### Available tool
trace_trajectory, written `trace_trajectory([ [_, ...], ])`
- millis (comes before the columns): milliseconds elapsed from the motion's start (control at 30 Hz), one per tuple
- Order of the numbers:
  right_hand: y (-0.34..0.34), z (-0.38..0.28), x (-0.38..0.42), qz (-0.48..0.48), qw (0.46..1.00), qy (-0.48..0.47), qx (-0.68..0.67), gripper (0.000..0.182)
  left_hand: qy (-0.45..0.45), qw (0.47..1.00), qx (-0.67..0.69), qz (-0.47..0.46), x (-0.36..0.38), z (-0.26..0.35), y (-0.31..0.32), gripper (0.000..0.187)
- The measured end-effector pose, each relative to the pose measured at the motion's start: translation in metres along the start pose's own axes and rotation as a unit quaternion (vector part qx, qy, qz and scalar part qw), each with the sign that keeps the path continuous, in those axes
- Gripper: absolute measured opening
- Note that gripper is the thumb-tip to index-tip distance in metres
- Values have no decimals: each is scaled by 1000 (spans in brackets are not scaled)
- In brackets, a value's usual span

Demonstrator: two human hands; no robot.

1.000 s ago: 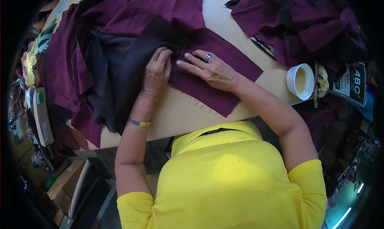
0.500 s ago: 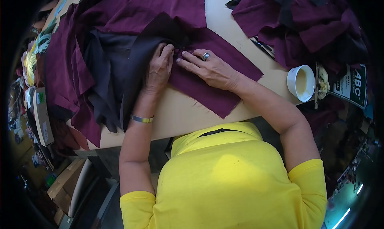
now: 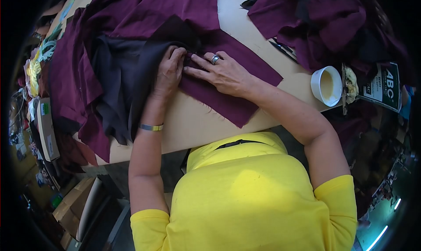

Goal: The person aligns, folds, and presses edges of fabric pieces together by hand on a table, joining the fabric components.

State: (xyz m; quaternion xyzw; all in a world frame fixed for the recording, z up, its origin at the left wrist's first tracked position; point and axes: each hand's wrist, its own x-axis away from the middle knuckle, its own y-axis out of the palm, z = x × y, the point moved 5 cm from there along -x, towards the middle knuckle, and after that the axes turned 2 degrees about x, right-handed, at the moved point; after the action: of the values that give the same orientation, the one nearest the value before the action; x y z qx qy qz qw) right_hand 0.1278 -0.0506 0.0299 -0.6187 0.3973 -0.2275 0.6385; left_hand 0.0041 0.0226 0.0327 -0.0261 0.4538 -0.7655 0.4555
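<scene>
On the table, a maroon cloth (image 3: 173,8) lies spread out, with a dark, nearly black cloth (image 3: 118,62) folded over it. My left hand (image 3: 170,71) is closed on the dark cloth's edge, fingertips curled at the seam where the two colours meet. My right hand (image 3: 226,73) lies palm down on a maroon flap (image 3: 237,108), fingers apart and fingertips close to my left ones. A ring (image 3: 215,59) is on one right finger. The dark fold hides what lies directly under my left fingertips. The flap's lower edge is frayed.
At right stand a white bowl of pale tan paste (image 3: 326,86), a crusted stick (image 3: 346,84) and an ABC-labelled can (image 3: 386,89). A second maroon and black cloth pile (image 3: 320,27) lies behind dark-handled tools (image 3: 283,49). A narrow box (image 3: 47,128) is at the left edge.
Both hands have shifted slightly left in the view, along with the cloth and the bowl. My right fingers are a little more spread; my left hand keeps its hold on the dark cloth.
</scene>
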Motion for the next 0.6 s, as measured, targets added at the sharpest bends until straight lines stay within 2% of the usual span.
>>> trace_trajectory([
  [67, 4, 2, 8, 24, 1000, -5, -7, 52, 1, 1000, 17, -2, -1, 1, -1, 19],
  [167, 10, 9, 19, 99, 993, -32, -55, 42, -11, 1000, 16, -2, -1, -1, -1, 19],
  [267, -1, 7, 3, 58, 996, 41, -60, 32, -26, 998, 50, 1, -3, 4, -1, 17],
  [367, 0, 0, -7, 46, 998, 44, 12, 27, -52, 999, 3, 3, -5, 2, -1, 15],
  [467, -1, 0, 5, 85, 996, 7, 2, 29, -74, 997, -5, 6, -10, 3, 5, 19],
  [600, -6, -8, 26, 75, 997, 31, 16, 33, -99, 994, -45, 5, -14, 4, 9, 24],
])
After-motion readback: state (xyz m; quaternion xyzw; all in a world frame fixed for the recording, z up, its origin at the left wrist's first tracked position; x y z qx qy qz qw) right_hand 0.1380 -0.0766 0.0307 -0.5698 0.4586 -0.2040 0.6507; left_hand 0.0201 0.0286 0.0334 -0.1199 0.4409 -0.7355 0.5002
